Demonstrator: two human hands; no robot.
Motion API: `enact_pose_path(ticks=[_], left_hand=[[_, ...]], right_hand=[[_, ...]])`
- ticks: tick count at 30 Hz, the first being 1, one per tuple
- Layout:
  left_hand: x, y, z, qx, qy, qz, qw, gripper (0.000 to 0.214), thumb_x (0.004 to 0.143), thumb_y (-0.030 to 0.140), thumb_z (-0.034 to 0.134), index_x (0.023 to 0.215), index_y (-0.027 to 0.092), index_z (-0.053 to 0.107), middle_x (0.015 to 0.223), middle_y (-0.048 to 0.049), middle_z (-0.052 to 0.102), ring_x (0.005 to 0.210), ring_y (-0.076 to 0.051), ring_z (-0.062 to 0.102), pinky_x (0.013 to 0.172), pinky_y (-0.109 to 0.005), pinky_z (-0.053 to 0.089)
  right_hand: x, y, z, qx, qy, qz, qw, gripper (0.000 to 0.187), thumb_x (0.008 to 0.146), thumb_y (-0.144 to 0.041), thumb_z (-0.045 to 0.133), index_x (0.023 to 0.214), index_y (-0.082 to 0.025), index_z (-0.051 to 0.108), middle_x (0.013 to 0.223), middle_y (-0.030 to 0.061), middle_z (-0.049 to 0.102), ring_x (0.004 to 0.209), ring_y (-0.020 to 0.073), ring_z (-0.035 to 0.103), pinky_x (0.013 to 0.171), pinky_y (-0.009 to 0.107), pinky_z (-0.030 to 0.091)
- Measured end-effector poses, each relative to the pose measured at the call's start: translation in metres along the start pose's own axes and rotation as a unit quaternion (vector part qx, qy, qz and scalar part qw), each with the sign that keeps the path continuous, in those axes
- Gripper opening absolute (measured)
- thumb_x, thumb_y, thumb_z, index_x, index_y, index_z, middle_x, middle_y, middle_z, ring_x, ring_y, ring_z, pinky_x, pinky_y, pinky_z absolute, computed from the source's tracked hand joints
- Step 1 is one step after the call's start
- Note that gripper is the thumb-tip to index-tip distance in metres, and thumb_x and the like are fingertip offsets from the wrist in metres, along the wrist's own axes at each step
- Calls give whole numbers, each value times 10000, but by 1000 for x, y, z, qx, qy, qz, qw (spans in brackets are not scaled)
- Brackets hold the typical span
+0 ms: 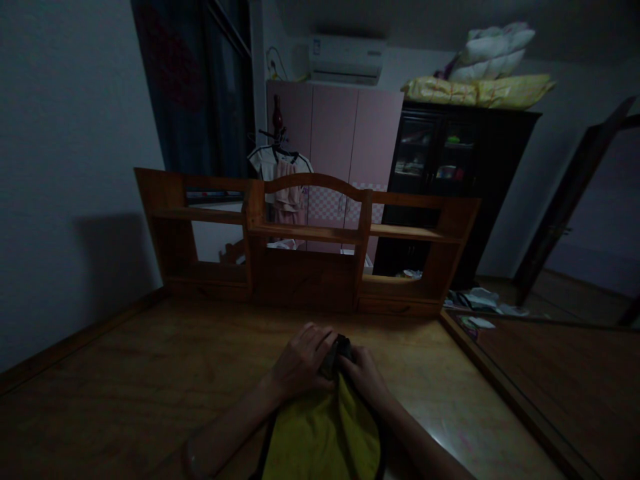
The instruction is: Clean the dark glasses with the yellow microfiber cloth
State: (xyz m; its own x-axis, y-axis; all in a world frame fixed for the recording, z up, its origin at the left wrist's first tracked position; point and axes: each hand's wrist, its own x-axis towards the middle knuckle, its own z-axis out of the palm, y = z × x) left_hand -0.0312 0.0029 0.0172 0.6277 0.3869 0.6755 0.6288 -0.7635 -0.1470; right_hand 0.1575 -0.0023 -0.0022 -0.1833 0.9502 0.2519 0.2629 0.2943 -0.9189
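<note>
A yellow-green cloth item with dark edging [325,437] lies on the wooden desk top [125,373], running from the bottom of the view up to both hands. At its far end is a small dark part [342,347], too dim to name. My left hand [306,357] is closed over the left side of that dark part, its fingers bent across it. My right hand [367,373] grips it from the right, thumb and fingers pressed in close. The two hands almost meet, and between them the cloth gathers in folds.
A wooden shelf unit [305,233] with small drawers stands along the desk's back edge. A raised rim [495,380] borders the desk on the right. Behind are a pink wardrobe [333,133], a dark cabinet [450,153] and hanging clothes [283,173]. A wall [70,180] rises at left.
</note>
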Motion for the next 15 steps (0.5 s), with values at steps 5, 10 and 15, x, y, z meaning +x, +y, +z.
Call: enact_pose_path(ticks=[5, 10, 15], left_hand=[[1, 0, 0, 0, 15, -2, 1000, 848, 707, 622, 678, 1333, 101, 438, 1237, -182, 588, 1104, -341, 563, 1025, -524, 390], [0, -1, 2, 4, 16, -6, 1000, 842, 721, 634, 662, 1341, 112, 435, 1239, -179, 589, 1109, -345, 567, 1030, -528, 383], [-1, -2, 2, 11, -1, -3, 1000, 877, 726, 684, 637, 1342, 96, 427, 1252, -186, 582, 1119, -344, 559, 1034, -528, 381]], right_hand=[[-4, -4, 0, 0, 17, -8, 1000, 208, 817, -301, 543, 754, -152, 672, 742, 31, 688, 747, 223, 592, 628, 268, 448], [-5, -6, 0, 17, 4, -7, 1000, 197, 794, -284, 552, 842, -156, 693, 845, 51, 722, 842, 259, 627, 747, 326, 497], [-3, -3, 2, 66, -14, 49, 997, 291, 725, -225, 584, 983, -125, 674, 896, 45, 717, 866, 254, 635, 783, 341, 507]])
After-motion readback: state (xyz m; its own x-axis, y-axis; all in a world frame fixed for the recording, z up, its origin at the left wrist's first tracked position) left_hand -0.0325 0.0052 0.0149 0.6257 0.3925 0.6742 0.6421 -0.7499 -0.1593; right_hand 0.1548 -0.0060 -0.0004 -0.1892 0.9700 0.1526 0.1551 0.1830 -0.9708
